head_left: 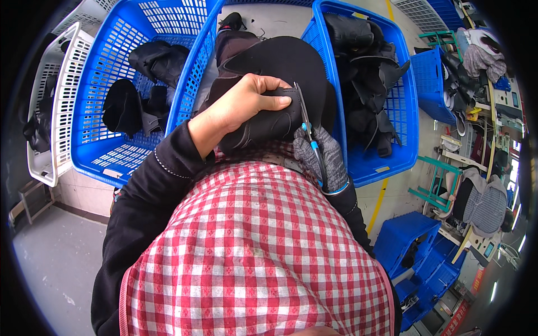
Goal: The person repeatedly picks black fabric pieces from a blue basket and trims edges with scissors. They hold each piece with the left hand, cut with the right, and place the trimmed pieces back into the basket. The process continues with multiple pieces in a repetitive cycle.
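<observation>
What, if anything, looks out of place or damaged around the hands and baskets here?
Nothing stands out. The left hand presses a black fabric piece while the gloved right hand holds small scissors at its edge. The two blue baskets sit upright with dark pieces inside; nothing is spilled.

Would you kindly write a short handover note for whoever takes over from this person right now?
Left hand: bare, gripping the black piece on the lap, thumb pressed on its edge.
Right hand: in a grey glove, holding scissors, blades pointing up along the piece's edge by the left thumb.
Blue crate on the left holds a few black pieces; blue crate on the right holds a larger pile.
Done: piece is in hand, scissors at its edge.
Left: I cannot tell how far the trimming has got; both crates hold pieces, sorted or not is unclear.
</observation>
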`<state>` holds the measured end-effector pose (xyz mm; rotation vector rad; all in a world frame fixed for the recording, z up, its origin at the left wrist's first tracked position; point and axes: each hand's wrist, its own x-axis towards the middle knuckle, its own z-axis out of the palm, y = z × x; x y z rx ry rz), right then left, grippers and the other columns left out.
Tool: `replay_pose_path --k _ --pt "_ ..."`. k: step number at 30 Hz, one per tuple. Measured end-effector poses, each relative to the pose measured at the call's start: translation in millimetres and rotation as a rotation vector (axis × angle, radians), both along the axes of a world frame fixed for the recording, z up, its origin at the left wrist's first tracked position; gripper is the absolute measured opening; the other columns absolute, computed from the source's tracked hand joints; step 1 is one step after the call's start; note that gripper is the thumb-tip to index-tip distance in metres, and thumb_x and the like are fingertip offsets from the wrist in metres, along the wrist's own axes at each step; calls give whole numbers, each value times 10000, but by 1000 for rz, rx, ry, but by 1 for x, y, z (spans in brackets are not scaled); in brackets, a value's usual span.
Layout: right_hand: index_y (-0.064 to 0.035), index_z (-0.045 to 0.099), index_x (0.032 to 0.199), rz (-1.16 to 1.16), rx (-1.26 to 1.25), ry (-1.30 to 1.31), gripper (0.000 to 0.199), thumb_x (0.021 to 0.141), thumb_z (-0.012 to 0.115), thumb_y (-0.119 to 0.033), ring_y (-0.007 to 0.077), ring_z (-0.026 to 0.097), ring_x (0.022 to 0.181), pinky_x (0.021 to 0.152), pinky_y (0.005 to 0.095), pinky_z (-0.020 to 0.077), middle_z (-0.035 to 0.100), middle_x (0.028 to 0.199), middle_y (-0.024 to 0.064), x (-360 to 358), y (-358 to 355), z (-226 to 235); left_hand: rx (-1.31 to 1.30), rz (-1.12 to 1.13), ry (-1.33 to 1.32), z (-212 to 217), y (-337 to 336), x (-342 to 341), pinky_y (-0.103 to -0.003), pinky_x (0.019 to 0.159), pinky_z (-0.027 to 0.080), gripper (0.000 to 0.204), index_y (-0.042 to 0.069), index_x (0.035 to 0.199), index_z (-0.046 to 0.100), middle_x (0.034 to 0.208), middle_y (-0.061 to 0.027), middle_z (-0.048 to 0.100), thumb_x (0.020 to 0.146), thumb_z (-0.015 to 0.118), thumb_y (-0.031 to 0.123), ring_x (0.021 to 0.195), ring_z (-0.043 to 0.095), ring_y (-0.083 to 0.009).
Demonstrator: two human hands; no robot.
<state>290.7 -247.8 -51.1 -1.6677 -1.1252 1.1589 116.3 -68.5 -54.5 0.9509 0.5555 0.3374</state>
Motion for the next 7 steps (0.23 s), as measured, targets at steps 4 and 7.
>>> replay_pose_path --k 4,7 --pt "-12 632 1333 -36 -108 103 344 995 675 -56 134 707 890 760 259 588 731 1027 89 0 -1 0 15 -18 -3 -1 1 0 -230 871 573 246 -42 1167 711 1000 -35 749 941 736 52 872 705 -83" --pt "-28 633 1341 -47 -63 224 347 999 674 -67 128 704 886 752 253 583 730 1038 93 3 -2 -2 129 -16 49 0 1 3 -238 908 564 256 -31 1181 716 1006 -33 750 941 737 57 897 702 -87"
